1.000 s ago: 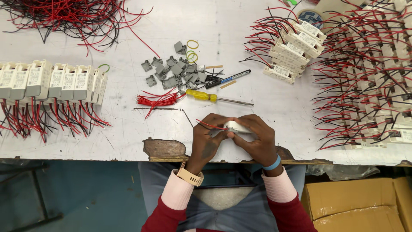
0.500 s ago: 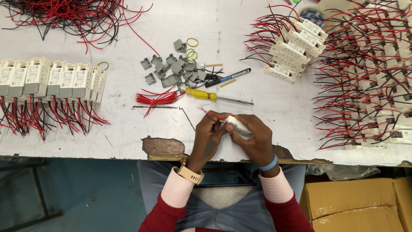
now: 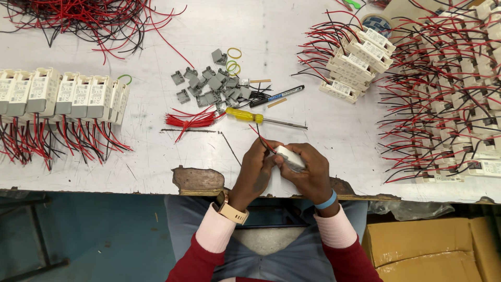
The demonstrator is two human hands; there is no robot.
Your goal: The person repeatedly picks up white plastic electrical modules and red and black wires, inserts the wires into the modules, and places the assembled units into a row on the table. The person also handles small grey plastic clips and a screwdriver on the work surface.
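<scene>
Cradling the small white module [image 3: 290,157] at the worktop [image 3: 156,156] near edge, six o'clock; right hand [image 3: 312,175] fingers wrapping it; left hand [image 3: 257,171] fingers pinching the red and black wires [image 3: 262,140], best fed straight, unkinked.

A scuffed white tabletop [image 3: 323,31] carries everything. Beside the yellow-handled screwdriver [image 3: 263,118] lie a bright red wire bundle [image 3: 192,120] and a heap of grey plastic caps [image 3: 211,87]; yellow and green rubber bands [image 3: 233,60] sit beyond. The black-and-blue marker [image 3: 276,96] lies above it. White modules [image 3: 68,95] trail red and black wires. The small held module [image 3: 290,157] is white.
</scene>
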